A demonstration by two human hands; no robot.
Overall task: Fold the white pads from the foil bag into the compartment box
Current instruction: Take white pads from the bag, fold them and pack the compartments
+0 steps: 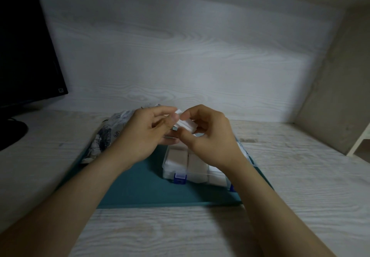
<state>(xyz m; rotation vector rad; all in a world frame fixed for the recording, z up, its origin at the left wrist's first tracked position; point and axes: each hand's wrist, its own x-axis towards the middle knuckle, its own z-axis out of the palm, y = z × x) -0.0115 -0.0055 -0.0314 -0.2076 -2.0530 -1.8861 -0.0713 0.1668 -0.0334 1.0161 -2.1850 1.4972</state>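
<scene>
Presently, centre: white pad, partly folded, pinched at its ends by left hand and right hand, held above the far end of the compartment box; box clear, blue latch, pads lying in its near compartments; teal mat beneath; foil bag, printed, left of box, behind left hand; black monitor, far left.

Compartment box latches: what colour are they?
Blue; the front latch on the compartment box shows best in the head view.

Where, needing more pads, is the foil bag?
In the head view, the foil bag lies left of centre on the teal mat, behind the left hand.
</scene>
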